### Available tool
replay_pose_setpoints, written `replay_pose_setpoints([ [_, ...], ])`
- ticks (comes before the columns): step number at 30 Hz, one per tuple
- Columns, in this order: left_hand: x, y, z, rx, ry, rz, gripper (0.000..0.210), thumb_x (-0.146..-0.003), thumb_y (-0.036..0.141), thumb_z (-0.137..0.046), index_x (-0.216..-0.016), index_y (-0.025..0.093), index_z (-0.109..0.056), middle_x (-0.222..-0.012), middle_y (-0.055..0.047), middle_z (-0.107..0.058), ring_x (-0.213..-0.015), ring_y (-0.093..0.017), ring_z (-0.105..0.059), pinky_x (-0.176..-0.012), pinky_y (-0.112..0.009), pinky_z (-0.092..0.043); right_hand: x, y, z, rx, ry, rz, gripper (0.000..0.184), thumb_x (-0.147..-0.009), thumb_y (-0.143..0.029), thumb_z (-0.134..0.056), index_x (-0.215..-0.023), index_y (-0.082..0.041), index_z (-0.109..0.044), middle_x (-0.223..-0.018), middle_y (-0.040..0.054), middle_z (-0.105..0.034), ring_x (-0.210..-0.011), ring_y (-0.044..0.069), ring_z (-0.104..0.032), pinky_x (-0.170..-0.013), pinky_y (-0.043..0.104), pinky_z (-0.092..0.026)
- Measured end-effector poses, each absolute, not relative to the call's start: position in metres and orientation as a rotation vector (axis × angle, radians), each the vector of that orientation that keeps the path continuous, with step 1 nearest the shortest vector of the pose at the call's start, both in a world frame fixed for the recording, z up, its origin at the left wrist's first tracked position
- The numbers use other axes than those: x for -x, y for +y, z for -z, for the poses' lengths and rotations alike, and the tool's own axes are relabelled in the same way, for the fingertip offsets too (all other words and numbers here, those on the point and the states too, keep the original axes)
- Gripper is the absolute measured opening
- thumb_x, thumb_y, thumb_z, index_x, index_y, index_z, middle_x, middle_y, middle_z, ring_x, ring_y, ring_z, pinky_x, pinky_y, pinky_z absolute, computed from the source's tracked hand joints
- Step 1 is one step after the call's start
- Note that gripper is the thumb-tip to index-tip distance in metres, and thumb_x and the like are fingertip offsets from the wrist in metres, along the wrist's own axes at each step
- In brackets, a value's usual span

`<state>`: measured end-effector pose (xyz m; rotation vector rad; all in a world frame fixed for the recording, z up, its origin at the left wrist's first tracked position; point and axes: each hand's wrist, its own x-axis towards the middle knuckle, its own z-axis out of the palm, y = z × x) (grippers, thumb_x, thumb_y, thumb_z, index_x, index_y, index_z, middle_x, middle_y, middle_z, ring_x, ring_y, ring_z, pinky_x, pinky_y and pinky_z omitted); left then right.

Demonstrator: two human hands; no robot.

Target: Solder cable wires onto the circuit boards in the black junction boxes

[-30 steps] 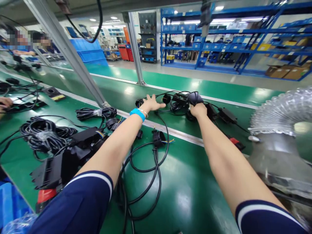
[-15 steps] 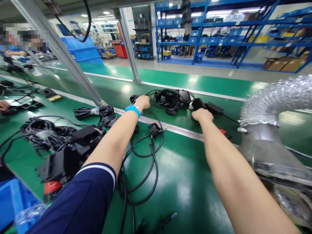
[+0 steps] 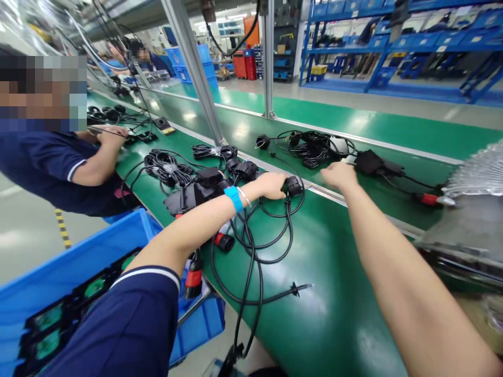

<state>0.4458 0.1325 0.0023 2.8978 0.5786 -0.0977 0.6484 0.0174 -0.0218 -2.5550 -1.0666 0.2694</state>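
Note:
My left hand, wearing a blue wristband, has its fingers curled at the left side of a black cable connector. Loops of black cable run from there over the green table. Farther right, my right hand is closed beyond the metal strip; its fingertips are partly hidden, and whatever they hold does not show. A small white part lies just behind it, with a black box to its right. Behind both hands is a coil of black cable, with a round black connector to its left.
Coiled cables, black housings and red-ended plugs lie on the left. A blue bin of framed green boards stands below. A co-worker works at far left. A foil duct and metal post flank the table.
The view has swung left, bringing the co-worker and blue bin into sight. My left hand has come back over the metal strip to the connector. My right hand has shifted left off the black box.

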Motion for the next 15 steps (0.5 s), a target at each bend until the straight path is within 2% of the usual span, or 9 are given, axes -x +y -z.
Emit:
replay_pose_setpoints([
  [2, -0.443, 0.12, 0.011, -2.886, 0.625, 0.018, 0.05, -0.077, 0.027, -0.071, -0.122, 0.012, -0.056, -0.108, -0.013, -0.067, -0.102, -0.027, -0.064, -0.09, -0.038, -0.049, -0.618, 0.033, 0.029, 2.546, -1.049, -0.415, 0.033, -0.093, -0.04, -0.054, -0.111, -0.012, -0.057, -0.107, 0.0072, -0.059, -0.093, 0.016, -0.06, -0.081, 0.035, -0.053],
  [5, -0.431, 0.112, 0.014, -2.831, 0.658, -0.15, 0.037, -0.085, 0.023, -0.061, -0.119, 0.012, -0.055, -0.111, -0.013, -0.065, -0.102, -0.025, -0.063, -0.091, -0.042, -0.049, -0.59, 0.041, 0.038, 2.488, -1.062, -0.536, 0.035, -0.091, -0.04, -0.056, -0.113, -0.012, -0.056, -0.108, 0.0079, -0.059, -0.093, 0.016, -0.06, -0.08, 0.034, -0.054],
  [9, -0.396, 0.113, -0.002, -2.666, 0.698, -0.501, 0.031, -0.088, 0.019, -0.052, -0.118, 0.013, -0.053, -0.111, -0.014, -0.064, -0.102, -0.025, -0.063, -0.09, -0.038, -0.048, -0.578, 0.034, 0.041, 2.385, -1.186, -0.571, 0.035, -0.092, -0.039, -0.056, -0.114, -0.012, -0.056, -0.109, 0.0082, -0.059, -0.094, 0.016, -0.06, -0.081, 0.035, -0.054],
  [15, -0.355, 0.115, -0.006, -2.257, 0.873, -1.097, 0.03, -0.095, 0.018, -0.034, -0.124, 0.016, -0.041, -0.091, -0.005, -0.06, -0.088, -0.016, -0.061, -0.085, -0.03, -0.048, -0.547, 0.047, 0.03, 2.356, -1.591, -0.452, 0.035, -0.093, -0.038, -0.054, -0.12, -0.016, -0.054, -0.12, 0.0089, -0.055, -0.103, 0.018, -0.057, -0.088, 0.039, -0.052],
])
